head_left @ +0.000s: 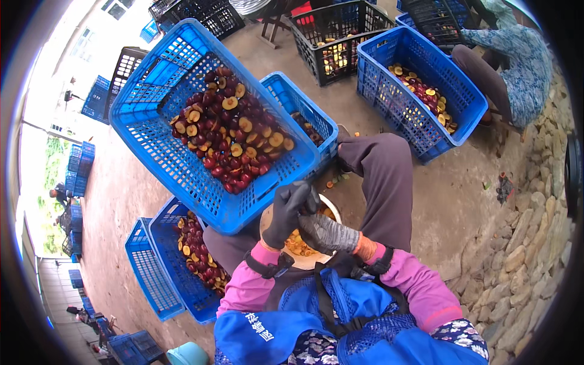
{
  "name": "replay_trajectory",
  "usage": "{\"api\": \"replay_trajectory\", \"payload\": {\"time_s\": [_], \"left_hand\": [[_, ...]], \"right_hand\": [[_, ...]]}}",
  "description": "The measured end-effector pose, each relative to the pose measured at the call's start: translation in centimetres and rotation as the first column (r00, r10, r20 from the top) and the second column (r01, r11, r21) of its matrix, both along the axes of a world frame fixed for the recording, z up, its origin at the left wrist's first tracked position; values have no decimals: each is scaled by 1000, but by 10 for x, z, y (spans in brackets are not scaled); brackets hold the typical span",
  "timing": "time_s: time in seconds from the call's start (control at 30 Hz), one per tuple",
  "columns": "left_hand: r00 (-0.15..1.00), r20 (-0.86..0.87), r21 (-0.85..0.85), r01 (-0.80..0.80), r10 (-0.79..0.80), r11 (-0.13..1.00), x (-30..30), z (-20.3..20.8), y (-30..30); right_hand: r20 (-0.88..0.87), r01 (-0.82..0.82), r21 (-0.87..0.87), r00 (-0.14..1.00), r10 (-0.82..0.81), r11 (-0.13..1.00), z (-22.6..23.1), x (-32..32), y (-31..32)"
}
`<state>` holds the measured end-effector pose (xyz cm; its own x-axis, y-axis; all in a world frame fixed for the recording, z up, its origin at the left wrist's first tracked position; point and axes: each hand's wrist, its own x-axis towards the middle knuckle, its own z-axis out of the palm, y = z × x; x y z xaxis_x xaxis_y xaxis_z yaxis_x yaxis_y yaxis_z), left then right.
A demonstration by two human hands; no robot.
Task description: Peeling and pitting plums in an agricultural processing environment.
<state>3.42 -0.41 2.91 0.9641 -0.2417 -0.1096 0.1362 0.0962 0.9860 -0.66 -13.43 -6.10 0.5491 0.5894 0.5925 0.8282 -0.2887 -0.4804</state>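
My left hand [286, 213], in a dark glove, is closed with its fingers curled. My right hand [327, 232], in a grey-and-black glove with an orange cuff, is closed against it. Whatever the two hold between them is hidden by the gloves. Right below them, between my knees, stands a round pale-rimmed tub [307, 262] with orange-yellow fruit bits [298, 244] in it. Just ahead and to the left, a large tilted blue crate [210, 204] holds many dark red plums [234, 125], several of them halved with yellow flesh showing.
Another blue crate [307, 108] sits beneath the tilted one. On the left stands a blue crate [167, 234] of cut plums. Further right are a black crate [313, 58] and a blue crate [389, 100] with fruit, near a seated person [526, 76]. A stone wall [517, 255] borders the right side.
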Motion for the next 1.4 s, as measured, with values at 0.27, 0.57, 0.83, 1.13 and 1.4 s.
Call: {"api": "replay_trajectory", "payload": {"time_s": [0.27, 0.57, 0.83, 1.13, 1.4], "left_hand": [[930, -307, -496, -340, 205, 799, 4, -28, 21], [930, 288, 948, -311, 227, 68, -65, 34, 227], [960, 264, 864, -279, 94, 419, 127, -84, 174], [945, 250, 951, -281, 211, 132, 180, -215, 176], [833, -420, 310, -240, 359, 920, 165, -173, 179]], "right_hand": [[15, -273, -310, 957, 291, 911, -29, 10, -6], [-751, -398, -342, 660, 7, 851, -8, -10, 17], [-803, -402, -371, 591, -72, 837, -22, -2, 21], [-866, -401, -371, 476, -156, 838, -33, 11, 24], [-975, -132, -74, -198, -100, 988, -32, 8, 16]]}}
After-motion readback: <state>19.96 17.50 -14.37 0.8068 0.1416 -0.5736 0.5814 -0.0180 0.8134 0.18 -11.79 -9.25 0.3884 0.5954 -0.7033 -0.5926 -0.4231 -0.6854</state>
